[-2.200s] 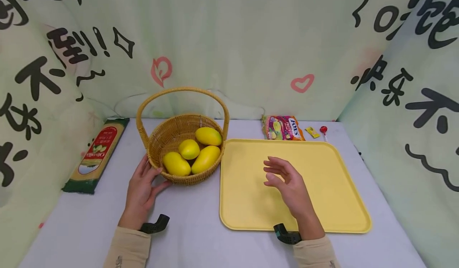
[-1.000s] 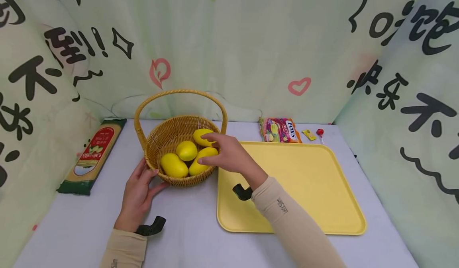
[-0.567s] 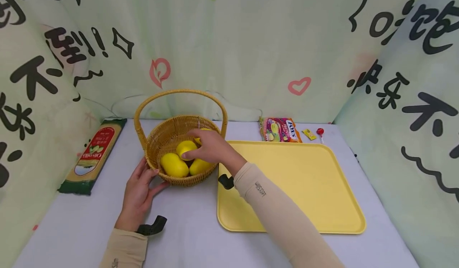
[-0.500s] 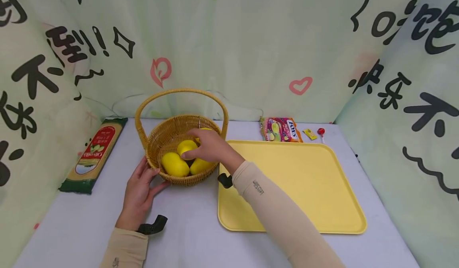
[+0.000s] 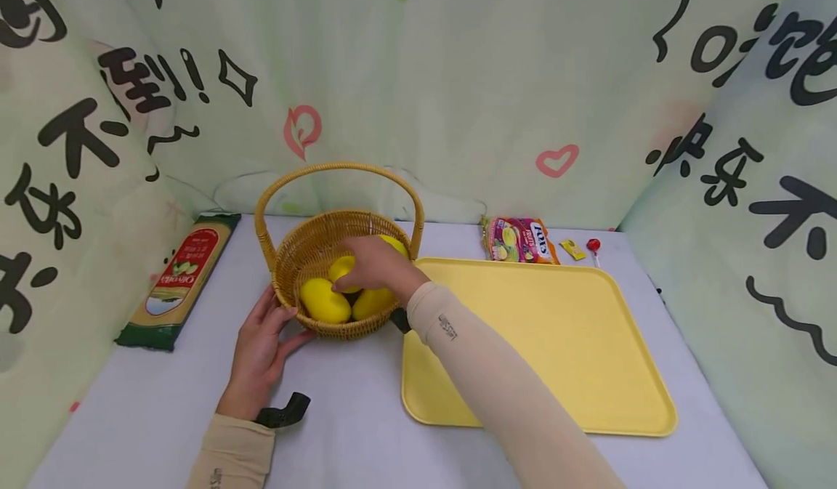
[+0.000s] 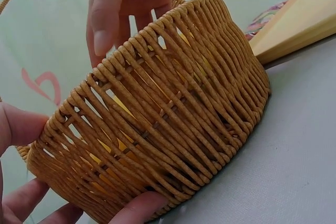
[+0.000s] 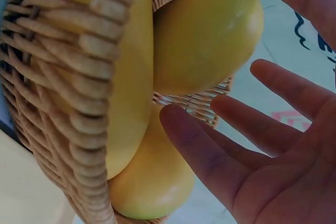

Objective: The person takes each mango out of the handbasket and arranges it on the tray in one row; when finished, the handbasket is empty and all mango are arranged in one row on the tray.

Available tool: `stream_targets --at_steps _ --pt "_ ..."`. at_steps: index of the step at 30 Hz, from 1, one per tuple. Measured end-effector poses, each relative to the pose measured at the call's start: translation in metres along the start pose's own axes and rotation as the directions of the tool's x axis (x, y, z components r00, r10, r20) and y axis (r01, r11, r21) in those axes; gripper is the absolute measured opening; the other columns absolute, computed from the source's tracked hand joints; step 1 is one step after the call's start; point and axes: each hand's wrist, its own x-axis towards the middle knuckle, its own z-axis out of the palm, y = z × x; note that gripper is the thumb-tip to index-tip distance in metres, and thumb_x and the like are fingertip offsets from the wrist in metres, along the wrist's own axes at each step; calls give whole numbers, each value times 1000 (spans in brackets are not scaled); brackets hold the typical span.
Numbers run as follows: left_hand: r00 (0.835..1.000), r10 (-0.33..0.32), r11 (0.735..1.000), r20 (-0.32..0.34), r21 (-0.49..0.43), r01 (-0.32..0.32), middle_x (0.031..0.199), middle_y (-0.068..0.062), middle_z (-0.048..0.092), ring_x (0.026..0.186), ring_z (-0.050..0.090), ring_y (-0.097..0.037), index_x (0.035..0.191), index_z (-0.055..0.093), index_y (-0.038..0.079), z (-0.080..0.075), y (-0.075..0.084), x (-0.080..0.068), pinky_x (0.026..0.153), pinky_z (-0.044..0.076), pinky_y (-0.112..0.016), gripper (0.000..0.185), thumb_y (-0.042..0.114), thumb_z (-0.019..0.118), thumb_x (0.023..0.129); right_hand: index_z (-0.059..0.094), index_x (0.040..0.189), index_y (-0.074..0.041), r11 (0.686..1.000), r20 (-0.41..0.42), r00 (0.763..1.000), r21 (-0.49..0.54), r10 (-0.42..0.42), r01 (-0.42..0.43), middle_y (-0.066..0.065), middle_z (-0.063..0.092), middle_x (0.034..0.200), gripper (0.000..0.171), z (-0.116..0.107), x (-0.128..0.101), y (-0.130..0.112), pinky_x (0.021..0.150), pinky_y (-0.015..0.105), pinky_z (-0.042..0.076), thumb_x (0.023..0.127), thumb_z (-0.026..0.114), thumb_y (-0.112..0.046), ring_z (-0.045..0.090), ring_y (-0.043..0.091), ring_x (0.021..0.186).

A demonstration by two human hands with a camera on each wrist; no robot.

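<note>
A wicker basket (image 5: 294,256) with a tall handle stands at centre left in the head view, holding several smooth yellow mangoes (image 5: 325,301). My left hand (image 5: 258,351) grips the basket's near left side. In the left wrist view one finger lies at its rim and the thumb presses low on the wall. My right hand (image 5: 375,262) is over the basket's right half, covering parts of the mangoes there. Its fingers are spread close to a mango (image 7: 210,40) in the right wrist view, with space between them and the fruit.
A yellow tray (image 5: 543,344) lies right of the basket. Behind it are a candy bag (image 5: 519,240), a small yellow packet (image 5: 572,249) and a red lollipop (image 5: 593,245). A green and tan Olivoilà packet (image 5: 183,278) lies at left. Printed curtains enclose the table (image 5: 353,416).
My right hand has moved left from over the tray into the space above the mangoes, and shifted slightly further over them lately. The left hand has stayed at the basket.
</note>
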Motion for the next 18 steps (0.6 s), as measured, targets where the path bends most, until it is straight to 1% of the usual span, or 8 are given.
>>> stream_targets --at_steps 7,13,18 --pt "1000 2 1000 1 3 -2 176 9 26 151 41 -21 167 25 43 0 -1 2 103 59 -47 73 13 52 107 61 149 -16 997 25 999 -69 27 -26 4 63 150 68 4 9 0 117 38 49 89 83 -38 57 23 137" --pt "1000 1 1000 -3 9 -1 176 8 26 151 41 -21 167 25 43 1 -1 1 103 59 -47 73 13 52 107 61 150 -18 995 54 997 -86 54 -49 2 63 151 67 4 13 -3 118 37 48 90 82 -39 56 22 137" --pt "1000 12 1000 0 25 -12 177 7 24 152 40 -23 168 23 41 3 0 -2 102 60 -47 73 13 51 107 62 148 -18 993 95 994 -109 58 -47 3 63 149 64 6 16 -4 114 35 50 91 81 -38 58 21 128"
